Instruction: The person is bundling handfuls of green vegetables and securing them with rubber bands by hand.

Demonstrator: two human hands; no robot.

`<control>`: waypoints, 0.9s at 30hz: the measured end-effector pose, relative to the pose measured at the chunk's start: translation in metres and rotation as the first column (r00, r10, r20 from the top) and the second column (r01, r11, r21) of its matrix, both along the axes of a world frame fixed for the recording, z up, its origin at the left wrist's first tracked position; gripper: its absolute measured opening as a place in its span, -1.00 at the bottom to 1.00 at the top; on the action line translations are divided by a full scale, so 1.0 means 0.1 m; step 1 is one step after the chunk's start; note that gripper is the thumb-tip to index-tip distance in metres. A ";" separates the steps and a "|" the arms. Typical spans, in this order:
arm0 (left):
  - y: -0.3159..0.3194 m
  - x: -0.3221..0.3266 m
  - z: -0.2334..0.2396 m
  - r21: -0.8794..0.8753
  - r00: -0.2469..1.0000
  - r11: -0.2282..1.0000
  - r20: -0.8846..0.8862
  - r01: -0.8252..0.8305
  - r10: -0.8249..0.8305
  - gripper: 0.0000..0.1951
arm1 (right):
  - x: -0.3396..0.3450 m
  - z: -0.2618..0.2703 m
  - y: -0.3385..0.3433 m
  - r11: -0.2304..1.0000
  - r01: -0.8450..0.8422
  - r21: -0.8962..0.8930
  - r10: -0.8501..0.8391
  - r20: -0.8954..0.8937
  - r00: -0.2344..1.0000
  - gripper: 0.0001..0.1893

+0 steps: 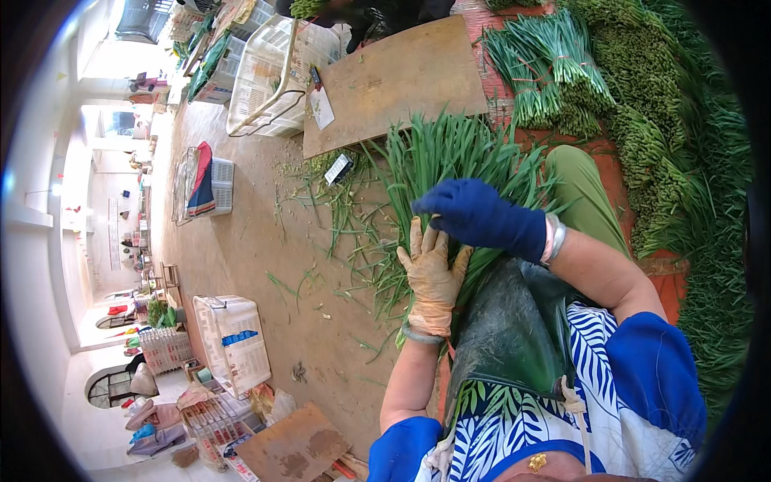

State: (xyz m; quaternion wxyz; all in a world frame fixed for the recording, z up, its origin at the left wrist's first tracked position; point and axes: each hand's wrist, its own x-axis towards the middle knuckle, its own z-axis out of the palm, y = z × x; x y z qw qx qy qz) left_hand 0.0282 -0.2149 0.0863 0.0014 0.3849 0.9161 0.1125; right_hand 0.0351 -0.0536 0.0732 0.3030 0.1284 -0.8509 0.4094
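Note:
Across my lap lies a thick sheaf of long, flat green leaves (446,150) that look like garlic chives. My left hand (430,274), in a stained tan glove, rests on the sheaf with its fingers spread. Just above its fingertips is my right hand (476,214) in a dark blue knitted glove, the fingers bent over the leaves. Whether it pinches any of them is hidden. Under the sheaf, a dark green waterproof apron (512,325) covers my lap.
A wooden board (397,78) bears a cleaver (321,105). White plastic crates (238,343) stand on the floor, where leaf scraps (343,223) and a small box (338,170) lie. Tied bundles (548,72) and a long pile of greens (650,132) lie rightward. Another person (385,18) is beyond the board.

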 end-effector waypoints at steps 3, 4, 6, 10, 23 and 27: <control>-0.13 -0.01 0.03 0.192 0.991 0.974 -0.081 0.117 -0.104 -0.60 | 0.14 -0.26 -0.06 0.999 0.023 0.025 -0.025 0.093 0.995 -0.83; -0.17 -0.03 0.05 0.278 0.982 0.945 -0.123 0.170 -0.141 -0.63 | 0.15 -0.31 -0.06 0.997 -0.004 0.073 0.000 0.054 0.999 -0.85; -0.24 -0.07 0.10 0.613 0.997 0.788 0.012 0.057 -0.081 -0.74 | 0.20 -0.34 -0.05 0.980 -0.001 0.200 0.003 -0.012 1.000 -0.85; -0.43 -0.29 -0.06 0.698 0.845 0.544 0.534 -0.465 0.037 -0.47 | 0.28 -0.43 -0.07 0.963 0.046 0.264 -0.035 -0.048 0.998 -0.83; -0.46 -0.21 -0.20 0.370 0.401 0.643 0.910 -0.670 -0.106 -0.65 | 0.37 -0.46 -0.02 0.975 0.049 0.218 -0.038 -0.056 0.998 -0.81; -0.54 -0.19 -0.09 0.331 0.320 0.685 0.936 -0.649 -0.149 -0.71 | 0.50 -0.41 0.04 0.971 -0.045 0.235 0.026 0.081 0.996 -0.83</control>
